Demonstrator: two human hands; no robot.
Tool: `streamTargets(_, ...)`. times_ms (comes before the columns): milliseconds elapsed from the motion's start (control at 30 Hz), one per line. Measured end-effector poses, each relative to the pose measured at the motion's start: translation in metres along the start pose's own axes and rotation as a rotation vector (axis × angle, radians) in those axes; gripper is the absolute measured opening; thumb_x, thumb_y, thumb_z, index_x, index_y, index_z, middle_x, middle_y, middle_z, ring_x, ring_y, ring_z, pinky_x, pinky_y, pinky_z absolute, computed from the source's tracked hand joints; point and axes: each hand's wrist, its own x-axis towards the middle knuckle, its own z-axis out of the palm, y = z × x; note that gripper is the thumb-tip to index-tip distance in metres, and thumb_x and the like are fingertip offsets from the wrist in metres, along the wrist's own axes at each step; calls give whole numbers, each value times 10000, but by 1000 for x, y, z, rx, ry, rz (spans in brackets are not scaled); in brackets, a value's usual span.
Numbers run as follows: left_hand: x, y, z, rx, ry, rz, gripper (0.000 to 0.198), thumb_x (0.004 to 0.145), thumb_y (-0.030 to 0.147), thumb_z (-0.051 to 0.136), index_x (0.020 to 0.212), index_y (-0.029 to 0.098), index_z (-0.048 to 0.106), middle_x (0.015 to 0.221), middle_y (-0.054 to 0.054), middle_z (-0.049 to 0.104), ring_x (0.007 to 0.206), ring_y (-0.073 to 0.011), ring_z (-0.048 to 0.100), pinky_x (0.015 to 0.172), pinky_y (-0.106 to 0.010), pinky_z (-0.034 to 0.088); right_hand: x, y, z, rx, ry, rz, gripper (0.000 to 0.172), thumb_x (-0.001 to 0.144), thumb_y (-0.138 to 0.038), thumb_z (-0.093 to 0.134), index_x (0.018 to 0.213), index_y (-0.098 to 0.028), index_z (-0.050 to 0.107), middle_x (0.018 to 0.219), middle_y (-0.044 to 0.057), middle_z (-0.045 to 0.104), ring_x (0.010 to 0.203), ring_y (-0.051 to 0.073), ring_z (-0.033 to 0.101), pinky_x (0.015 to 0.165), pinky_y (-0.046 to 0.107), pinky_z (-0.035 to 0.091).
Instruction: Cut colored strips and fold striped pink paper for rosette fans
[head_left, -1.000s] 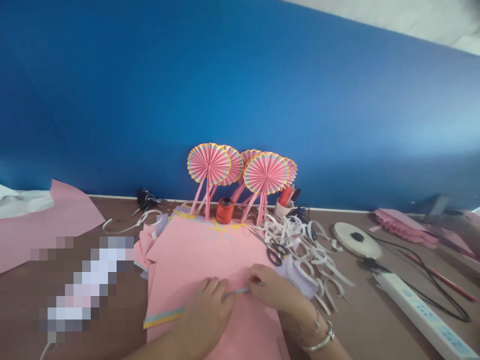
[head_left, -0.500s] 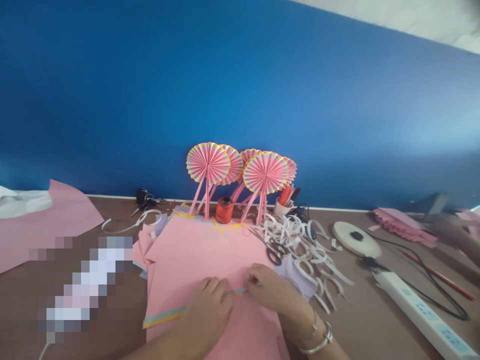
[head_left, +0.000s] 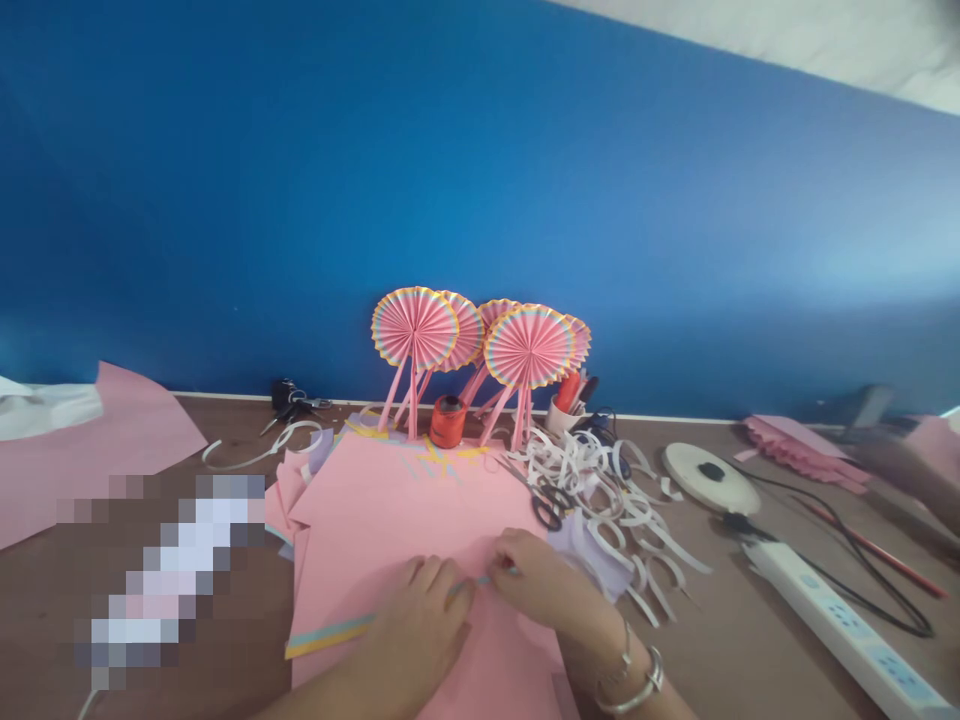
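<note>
Pink paper sheets (head_left: pixel 442 510) lie stacked before me, with a blue and yellow edging (head_left: pixel 330 635) across the lower left part. My left hand (head_left: pixel 420 630) presses down over that edging, its fingers bent together at the strip. Close to its right, my right hand (head_left: pixel 536 585) is closed in a pinch on the thin blue paper strip (head_left: pixel 484 579). A short length of the strip shows between the two hands; the fingers cover the rest.
Several pleated pink paper fans (head_left: pixel 415 328) stand by the wall behind a red spool (head_left: pixel 448 423). Black scissors (head_left: pixel 551 505) lie beside curled white paper strips (head_left: pixel 592 470). A power strip (head_left: pixel 847 620), a round cream device (head_left: pixel 711 480) and another person's arm (head_left: pixel 919 475) are on the right.
My left hand has slid slightly to the right along the edging, closer to my right hand. The stretch of blue strip between them looks shorter.
</note>
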Motion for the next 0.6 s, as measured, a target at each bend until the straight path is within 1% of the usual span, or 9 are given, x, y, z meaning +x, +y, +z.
streamTargets(133,-2,1,2,-58,44,-14,297,915,245,405,1196,209,495,1051,-53,571,933,-214,470,846,-370,349,1,-3,-1,47,-11,29,184,749,-155,452,628,-162,591,719,23,588,683,124,495,636,233,339)
streamTargets(233,-3,1,6,-97,72,-43,299,909,197,389,1189,215,492,1096,-53,554,966,-210,458,876,-368,340,3,-4,0,86,-28,35,174,736,-168,480,637,-166,623,720,28,595,728,142,516,669,237,360)
streamTargets(333,-4,0,11,-136,67,-92,301,878,136,404,1153,208,505,1107,-53,544,967,-208,455,884,-369,341,5,-3,4,99,-42,48,172,714,-143,490,644,-166,645,727,35,607,767,155,527,707,239,374)
streamTargets(400,-4,-1,12,-163,52,-122,291,858,113,420,1117,198,520,1102,-55,543,965,-209,456,883,-368,347,6,-1,7,97,-29,64,182,708,-130,484,656,-163,655,737,38,616,771,155,528,720,242,375)
streamTargets(500,-3,-2,10,-180,49,-143,265,854,124,435,1098,179,523,1115,-67,542,985,-220,451,895,-383,346,7,-1,8,119,-18,64,192,696,-123,480,654,-156,664,727,39,616,755,152,529,724,245,380)
streamTargets(600,-1,-2,1,-190,65,-163,216,860,166,464,1067,173,526,1097,-70,542,981,-221,451,894,-385,346,8,-2,6,231,-41,34,199,681,-122,475,634,-153,666,715,29,608,718,138,531,687,231,390)
